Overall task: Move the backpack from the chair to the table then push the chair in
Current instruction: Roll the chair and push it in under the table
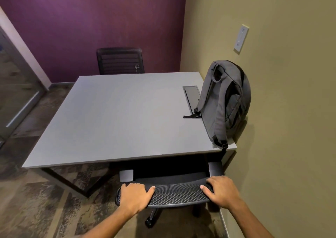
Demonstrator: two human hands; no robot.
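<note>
A grey backpack (226,99) stands upright on the right side of the grey table (116,117), leaning against the beige wall, its straps facing me. The black mesh office chair (177,192) is at the table's near edge, with its seat under the tabletop. My left hand (135,196) grips the left end of the chair's mesh backrest top. My right hand (221,190) grips the right end of the same backrest.
A second black chair (121,61) stands at the table's far side against the purple wall. A cable hatch (191,99) is set into the tabletop beside the backpack. The beige wall with a switch plate (241,38) runs close on the right. A glass door (16,84) is left.
</note>
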